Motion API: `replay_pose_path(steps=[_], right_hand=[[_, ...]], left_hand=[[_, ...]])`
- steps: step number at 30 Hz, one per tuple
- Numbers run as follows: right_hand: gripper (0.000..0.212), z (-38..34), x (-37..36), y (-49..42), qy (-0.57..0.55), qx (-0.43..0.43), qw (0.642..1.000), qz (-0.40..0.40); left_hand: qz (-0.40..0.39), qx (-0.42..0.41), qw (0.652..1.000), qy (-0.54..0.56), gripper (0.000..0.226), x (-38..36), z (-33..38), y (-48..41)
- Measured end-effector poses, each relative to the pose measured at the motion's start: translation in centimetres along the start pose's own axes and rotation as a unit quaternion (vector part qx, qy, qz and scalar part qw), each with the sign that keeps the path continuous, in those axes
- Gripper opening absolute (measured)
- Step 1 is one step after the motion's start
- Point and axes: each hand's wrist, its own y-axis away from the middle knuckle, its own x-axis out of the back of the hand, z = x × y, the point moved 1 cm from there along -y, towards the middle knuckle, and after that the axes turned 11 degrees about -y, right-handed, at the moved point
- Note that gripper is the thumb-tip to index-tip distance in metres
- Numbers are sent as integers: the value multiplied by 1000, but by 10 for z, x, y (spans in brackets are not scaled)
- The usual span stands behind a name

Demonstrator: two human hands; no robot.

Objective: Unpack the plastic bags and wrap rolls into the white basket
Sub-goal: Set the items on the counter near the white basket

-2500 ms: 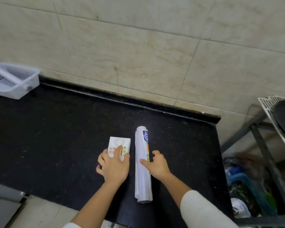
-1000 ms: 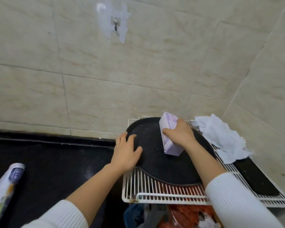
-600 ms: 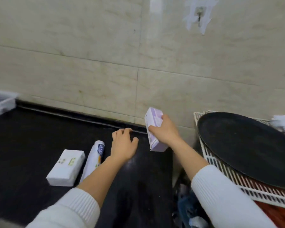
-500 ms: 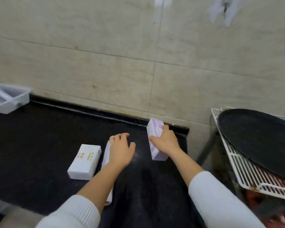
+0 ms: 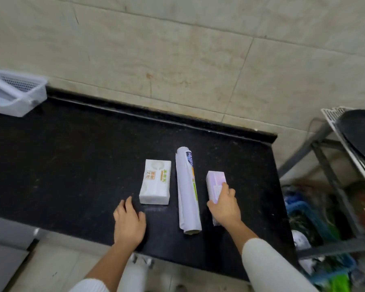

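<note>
Left hand [image 5: 128, 223]: bare, no glove, ring or watch showing.
Right hand [image 5: 225, 207]: bare as well, nothing worn on fingers or wrist.
Left sleeve [image 5: 89, 285]: white ribbed knit, pushed far up so most of the forearm is uncovered; only its cuff shows at the bottom edge.
Right sleeve [image 5: 270, 268]: same white knit, smooth and close-fitting, ending partway up the forearm.
Legs [image 5: 132, 278]: light, whitish trousers, blurred, seen below the counter edge.

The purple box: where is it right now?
In the head view the purple box lies on the black counter, right of the wrap roll, under the right hand.
</note>
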Motion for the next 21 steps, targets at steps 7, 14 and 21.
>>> replay_pose_path(steps=[7, 14, 21], right_hand=[[61, -30, 5, -5, 33, 118, 988, 93], [67, -63, -29, -4, -4, 108, 993, -39], [72, -60, -58, -18, -14, 30, 996, -88]], left_hand=[[11, 55, 997, 51, 58, 4, 4, -5], [85, -2, 988, 130, 56, 31, 51, -29], [-47, 10, 999, 9, 95, 10, 82, -35]])
